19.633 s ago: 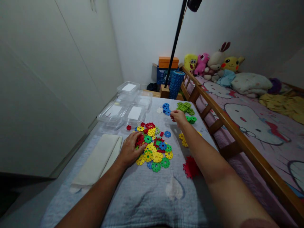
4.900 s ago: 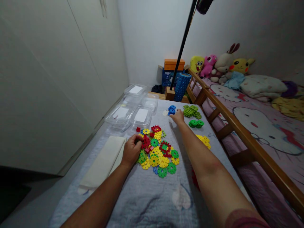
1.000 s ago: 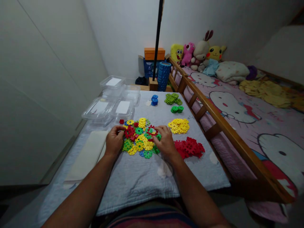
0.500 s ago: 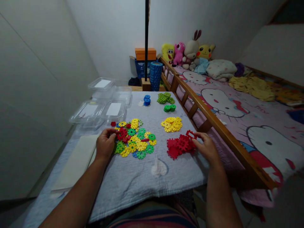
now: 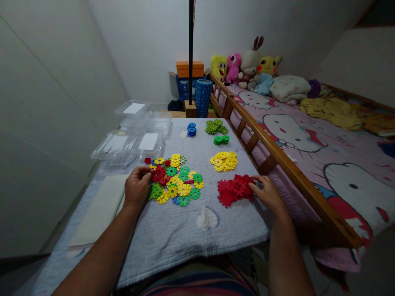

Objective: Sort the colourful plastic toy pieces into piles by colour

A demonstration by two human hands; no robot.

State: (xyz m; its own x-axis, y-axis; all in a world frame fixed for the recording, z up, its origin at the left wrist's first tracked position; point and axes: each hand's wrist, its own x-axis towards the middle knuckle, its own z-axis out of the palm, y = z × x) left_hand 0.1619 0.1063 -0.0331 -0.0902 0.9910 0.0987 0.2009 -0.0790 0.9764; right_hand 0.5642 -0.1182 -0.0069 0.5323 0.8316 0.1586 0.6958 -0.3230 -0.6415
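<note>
At the left edge of a mixed heap of plastic interlocking pieces (image 5: 177, 187), my left hand (image 5: 138, 187) is closed, fingertips at a red interlocking piece (image 5: 159, 174). The heap has yellow and green notched discs, lime squares and red pieces. My right hand (image 5: 268, 192) is closed at the right side of a red pile of square toothed pieces (image 5: 234, 190); its thumb and fingertips pinch a red piece there, mostly hidden among the others. Just behind the red pile lies a pile of yellow notched discs (image 5: 224, 161).
Farther back are dark green discs (image 5: 221, 140), lime pieces (image 5: 216, 126) and blue discs (image 5: 191, 130). Clear lidded boxes (image 5: 148, 142) stand at the left, with a pale folded sheet (image 5: 98, 209) nearer. A wooden bed rail (image 5: 271, 160) borders the table's right side.
The red frame-shaped piece in my right hand has come down from above onto the red pile. My left hand has stayed by the mixed heap.
</note>
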